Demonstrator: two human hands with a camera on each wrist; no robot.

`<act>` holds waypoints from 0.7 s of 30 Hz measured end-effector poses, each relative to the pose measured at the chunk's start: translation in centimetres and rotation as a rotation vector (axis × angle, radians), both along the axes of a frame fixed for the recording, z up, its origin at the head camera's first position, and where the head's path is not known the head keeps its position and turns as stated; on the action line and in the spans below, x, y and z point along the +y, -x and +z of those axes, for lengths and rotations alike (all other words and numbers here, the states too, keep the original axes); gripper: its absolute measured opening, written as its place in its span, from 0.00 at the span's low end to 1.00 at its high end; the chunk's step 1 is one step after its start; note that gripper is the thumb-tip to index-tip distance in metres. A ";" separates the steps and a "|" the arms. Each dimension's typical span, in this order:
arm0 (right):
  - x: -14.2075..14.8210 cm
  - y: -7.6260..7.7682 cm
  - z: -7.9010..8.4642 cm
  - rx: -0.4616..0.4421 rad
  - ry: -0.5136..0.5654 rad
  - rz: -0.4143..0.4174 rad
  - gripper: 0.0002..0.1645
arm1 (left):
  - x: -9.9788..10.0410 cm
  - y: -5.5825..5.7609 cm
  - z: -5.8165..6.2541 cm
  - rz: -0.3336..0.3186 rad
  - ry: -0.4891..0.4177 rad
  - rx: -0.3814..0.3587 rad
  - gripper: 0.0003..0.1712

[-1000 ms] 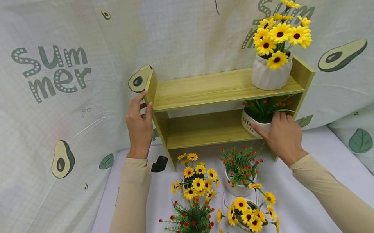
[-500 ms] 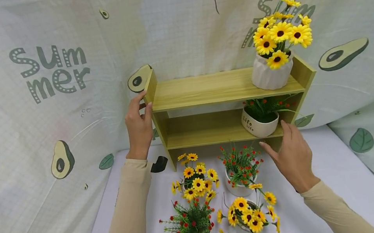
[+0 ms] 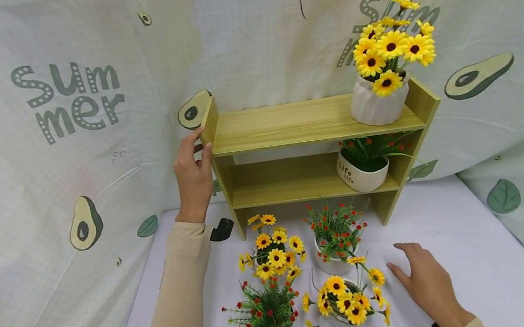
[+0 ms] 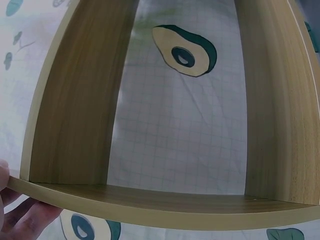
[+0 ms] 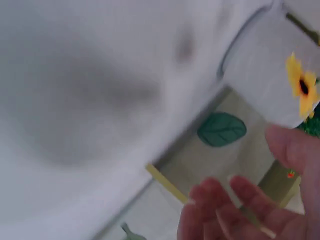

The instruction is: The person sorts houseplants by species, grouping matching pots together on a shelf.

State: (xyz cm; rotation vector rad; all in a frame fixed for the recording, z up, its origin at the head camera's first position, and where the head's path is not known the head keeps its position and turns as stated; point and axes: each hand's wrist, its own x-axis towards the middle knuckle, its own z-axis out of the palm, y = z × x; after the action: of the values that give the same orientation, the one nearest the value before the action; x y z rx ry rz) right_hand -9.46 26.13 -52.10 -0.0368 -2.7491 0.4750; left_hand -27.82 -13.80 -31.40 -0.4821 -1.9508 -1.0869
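Note:
My left hand [image 3: 193,172] grips the left side panel of a two-tier wooden shelf [image 3: 282,125] near its top. In the left wrist view, fingers [image 4: 35,220] curl under the panel edge. My right hand [image 3: 429,285] hovers over the table's right side, fingers apart, holding nothing. The nearest plant to it is a potted yellow sunflower plant [image 3: 352,306]. On the upper tier's right end stands a white ribbed pot [image 3: 378,104] of sunflowers. Below it, on the lower tier, sits a white "Life" pot [image 3: 365,175] with red-flowered greenery.
In front of the shelf, a red-flowered pot [image 3: 336,256] stands at the right and a sunflower plant [image 3: 276,253] at the left. Nearer is another red-flowered plant [image 3: 267,317]. A printed cloth [image 3: 94,169] hangs behind the white table [image 3: 470,235].
My right hand has let go of the "Life" pot on the lower tier and drawn back toward me, down over the table. The left hand stays on the shelf.

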 end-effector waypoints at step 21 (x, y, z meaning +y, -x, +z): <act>-3.6 -4.4 -3.5 -0.535 0.549 0.307 0.56 | 0.1 -0.3 0.1 0.000 0.007 -0.007 0.21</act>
State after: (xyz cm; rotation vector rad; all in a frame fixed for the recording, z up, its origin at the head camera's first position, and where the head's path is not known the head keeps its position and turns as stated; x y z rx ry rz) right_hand -5.08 22.51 -55.60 0.1450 -3.0380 1.4823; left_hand -27.52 -13.68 -31.27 -0.4830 -1.9614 -1.0834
